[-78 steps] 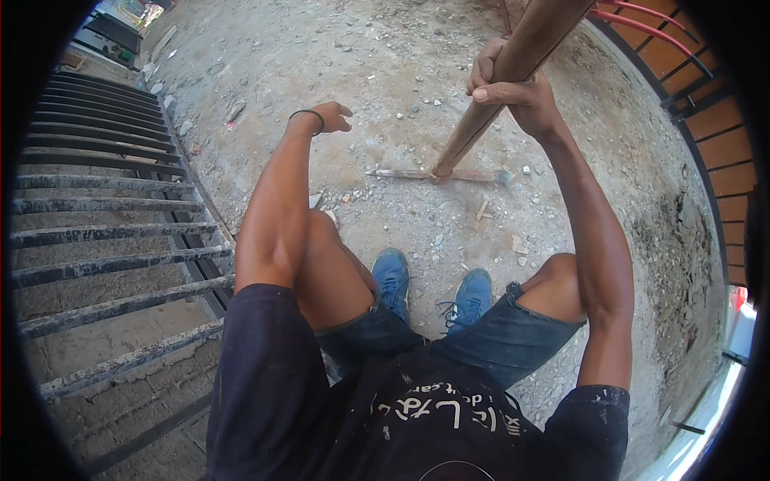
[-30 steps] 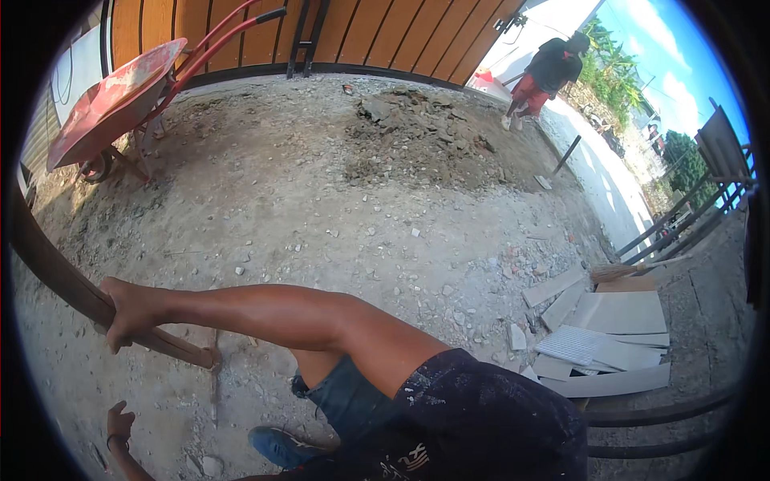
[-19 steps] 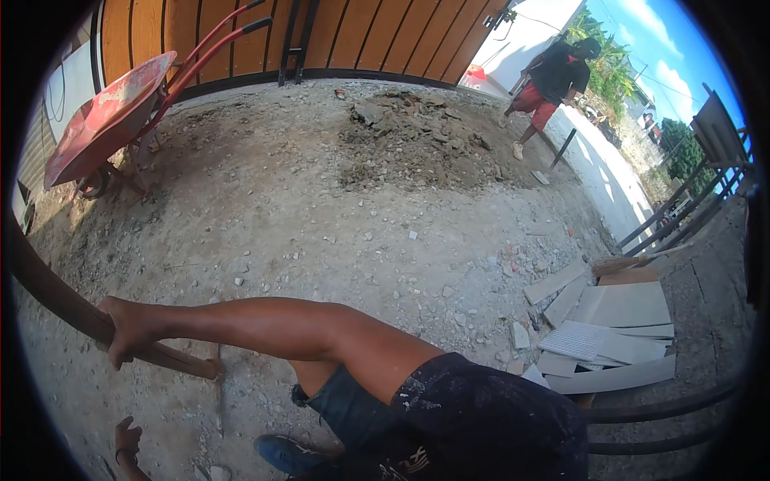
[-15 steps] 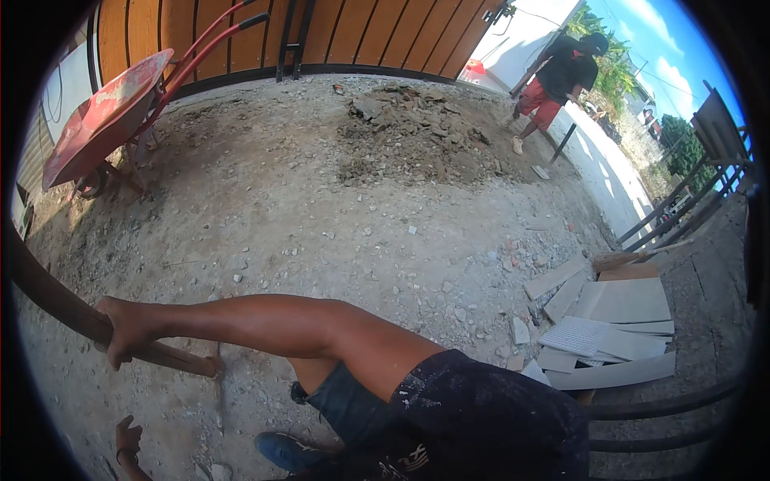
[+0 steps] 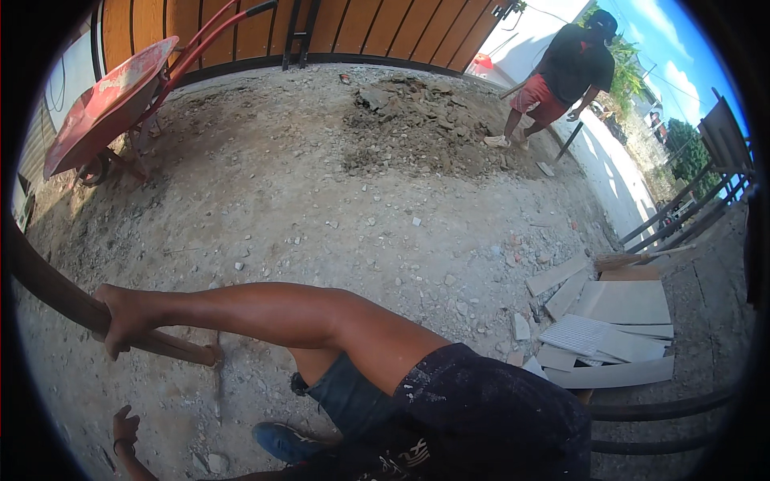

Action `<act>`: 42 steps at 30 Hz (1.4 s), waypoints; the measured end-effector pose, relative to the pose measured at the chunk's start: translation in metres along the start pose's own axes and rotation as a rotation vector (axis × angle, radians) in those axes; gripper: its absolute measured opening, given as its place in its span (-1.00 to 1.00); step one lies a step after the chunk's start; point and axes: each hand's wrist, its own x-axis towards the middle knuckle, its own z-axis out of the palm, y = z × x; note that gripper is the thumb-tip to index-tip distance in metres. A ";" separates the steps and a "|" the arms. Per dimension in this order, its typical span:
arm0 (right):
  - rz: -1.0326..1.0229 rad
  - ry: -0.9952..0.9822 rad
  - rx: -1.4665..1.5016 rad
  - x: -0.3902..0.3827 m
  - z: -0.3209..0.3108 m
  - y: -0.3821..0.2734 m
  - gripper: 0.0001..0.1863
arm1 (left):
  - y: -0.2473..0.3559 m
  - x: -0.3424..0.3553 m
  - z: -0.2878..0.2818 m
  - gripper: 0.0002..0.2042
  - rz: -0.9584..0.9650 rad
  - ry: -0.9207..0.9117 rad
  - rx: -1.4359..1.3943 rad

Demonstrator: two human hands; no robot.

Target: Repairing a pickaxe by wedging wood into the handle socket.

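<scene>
My right arm stretches across to the left, and my right hand (image 5: pixel 127 319) is closed round the wooden handle of a pickaxe (image 5: pixel 180 346). Its thin metal head lies across the handle's far end, close to the ground. Lower down, my left hand (image 5: pixel 125 426) is apart from the handle, its fingers loosely spread and holding nothing. A dark band circles that wrist. One blue shoe (image 5: pixel 285 442) of mine stands on the gravelly ground to the right of the pickaxe head.
A red wheelbarrow (image 5: pixel 112 112) stands far left before a wooden gate (image 5: pixel 361 32). Broken rubble (image 5: pixel 425 128) is heaped ahead. Beyond it, a co-worker (image 5: pixel 565 76) in dark shirt and red shorts stands near an upright bar (image 5: pixel 569 143). Stacked tiles (image 5: pixel 622 309) and a broom (image 5: pixel 618 260) lie right.
The co-worker has taken a step, one foot now nearer the rubble heap. My left hand has risen slightly. My right hand keeps its hold on the pickaxe; the view has shifted a little.
</scene>
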 end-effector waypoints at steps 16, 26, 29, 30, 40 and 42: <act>-0.033 0.040 0.027 -0.004 0.001 -0.006 -0.73 | 0.008 -0.006 0.002 -0.45 0.007 -0.003 0.001; -0.058 0.015 0.039 -0.001 0.001 -0.003 -0.74 | 0.012 -0.014 -0.001 -0.46 -0.004 -0.005 -0.002; -0.073 -0.007 0.034 0.000 0.000 -0.003 -0.75 | 0.012 -0.013 0.000 -0.46 0.001 0.004 0.004; -0.075 -0.009 0.032 0.000 0.000 -0.002 -0.75 | 0.013 -0.013 0.000 -0.46 -0.003 0.004 -0.002; -0.040 0.045 0.038 -0.005 -0.002 -0.002 -0.75 | 0.022 -0.016 0.004 -0.46 -0.011 0.003 0.019; -0.051 0.046 0.044 -0.004 0.003 -0.005 -0.75 | 0.012 -0.015 0.000 -0.46 -0.010 0.000 -0.003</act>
